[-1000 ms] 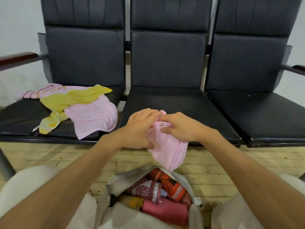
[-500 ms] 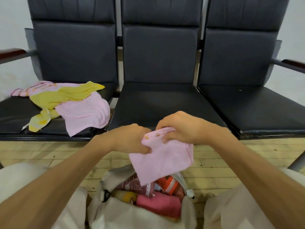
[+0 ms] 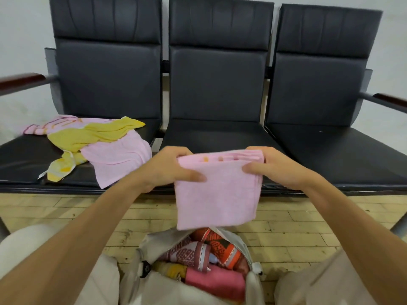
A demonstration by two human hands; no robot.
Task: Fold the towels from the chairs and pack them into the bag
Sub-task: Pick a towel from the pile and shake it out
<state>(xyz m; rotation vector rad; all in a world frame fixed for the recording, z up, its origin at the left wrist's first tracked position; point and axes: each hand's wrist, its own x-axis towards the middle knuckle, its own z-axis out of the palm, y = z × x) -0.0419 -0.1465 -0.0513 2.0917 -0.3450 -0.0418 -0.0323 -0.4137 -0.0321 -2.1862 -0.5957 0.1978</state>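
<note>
A folded pink towel point(image 3: 217, 194) hangs flat in front of me, above the bag. My left hand point(image 3: 169, 170) pinches its upper left corner and my right hand point(image 3: 273, 168) pinches its upper right corner. Below it stands an open pale bag point(image 3: 145, 280) between my knees, holding several folded towels in red, orange, pink and yellow. On the left chair seat point(image 3: 19, 157) lie a loose pink towel point(image 3: 119, 157), a yellow towel point(image 3: 97, 135) and a pink striped towel point(image 3: 55, 124), piled together.
Three black padded chairs stand in a row against a white wall; the middle seat point(image 3: 211, 135) and right seat point(image 3: 343, 150) carry nothing. Wooden armrests point(image 3: 22, 81) stick out at both ends. The floor is pale wood planks point(image 3: 286, 219).
My hands have drawn apart and spread the bunched pink towel into a flat folded rectangle, held by its top corners and raised a little above the bag.
</note>
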